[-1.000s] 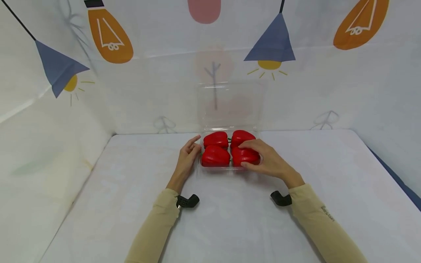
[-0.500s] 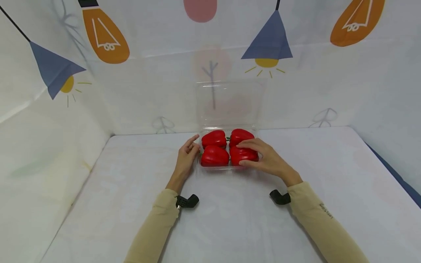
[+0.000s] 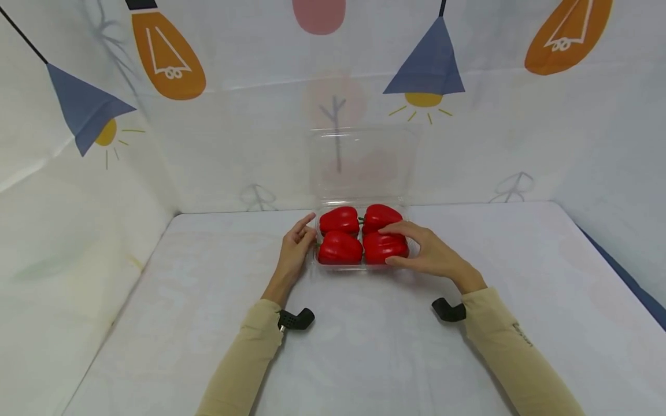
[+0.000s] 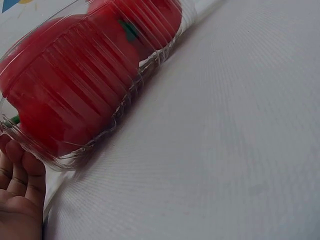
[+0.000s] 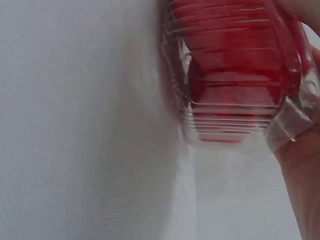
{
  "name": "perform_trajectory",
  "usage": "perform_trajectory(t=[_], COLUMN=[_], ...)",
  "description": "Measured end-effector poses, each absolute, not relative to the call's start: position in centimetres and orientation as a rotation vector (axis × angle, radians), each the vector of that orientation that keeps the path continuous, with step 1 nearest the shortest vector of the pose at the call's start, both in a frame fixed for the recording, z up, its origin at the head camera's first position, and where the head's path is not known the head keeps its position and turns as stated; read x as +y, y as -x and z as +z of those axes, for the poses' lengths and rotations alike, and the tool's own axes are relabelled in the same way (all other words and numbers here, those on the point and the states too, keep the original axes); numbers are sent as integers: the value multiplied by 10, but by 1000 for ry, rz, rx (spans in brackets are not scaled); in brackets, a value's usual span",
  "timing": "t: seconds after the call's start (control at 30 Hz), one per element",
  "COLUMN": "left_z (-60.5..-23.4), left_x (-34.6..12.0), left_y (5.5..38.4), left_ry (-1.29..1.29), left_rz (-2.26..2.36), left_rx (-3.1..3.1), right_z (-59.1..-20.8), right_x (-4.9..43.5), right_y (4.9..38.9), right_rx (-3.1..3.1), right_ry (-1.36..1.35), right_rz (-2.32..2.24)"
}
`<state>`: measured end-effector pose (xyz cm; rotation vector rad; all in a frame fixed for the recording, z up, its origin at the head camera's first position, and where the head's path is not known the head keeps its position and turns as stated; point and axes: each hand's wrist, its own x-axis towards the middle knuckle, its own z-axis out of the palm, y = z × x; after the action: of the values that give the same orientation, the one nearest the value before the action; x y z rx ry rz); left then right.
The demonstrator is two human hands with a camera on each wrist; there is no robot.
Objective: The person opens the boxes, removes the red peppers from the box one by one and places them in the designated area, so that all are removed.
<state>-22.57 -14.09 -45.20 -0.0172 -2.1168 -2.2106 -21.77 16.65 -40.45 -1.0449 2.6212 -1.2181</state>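
Note:
Four-way packing fills a clear plastic clamshell container (image 3: 340,267) with several red bell peppers, two at the back and two in front. My left hand (image 3: 298,245) is at the container's left side, its fingertips right at the rim beside the front left bell pepper (image 3: 340,248); in the left wrist view its fingers (image 4: 34,167) lie against the clear wall. My right hand (image 3: 429,249) spans the front right bell pepper (image 3: 382,248), fingers on top and thumb at its front. In the right wrist view this pepper (image 5: 230,55) shows through the ribbed wall.
The container's clear lid (image 3: 364,164) stands raised at the back, near the printed curtain (image 3: 224,138). A white cloth covers the table (image 3: 359,346). Black wrist cameras (image 3: 296,319) sit at both sleeve cuffs.
My right hand has shifted slightly to the right over the front right pepper, and its thumb lies farther toward the pepper's right. My left hand stays at the container's side.

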Motion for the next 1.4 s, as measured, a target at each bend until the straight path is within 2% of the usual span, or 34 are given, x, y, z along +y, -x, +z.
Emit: perform_trajectory(t=[0.5,0.9,1.4], left_z=[-450,-451,-451], left_x=[-141,-143,-141], left_y=[227,226,224], left_ry=[23,-9,32], left_rz=[-2217,-2225,-2208], left_rx=[-2121,-2135,-2124], right_z=[-383,-412,-408], right_x=[153,164,166], right_y=[198,219,219], right_rx=[2683,2653,2636], right_ry=[1149,1135,1066], right_rz=[-1304,-1399,-1463])
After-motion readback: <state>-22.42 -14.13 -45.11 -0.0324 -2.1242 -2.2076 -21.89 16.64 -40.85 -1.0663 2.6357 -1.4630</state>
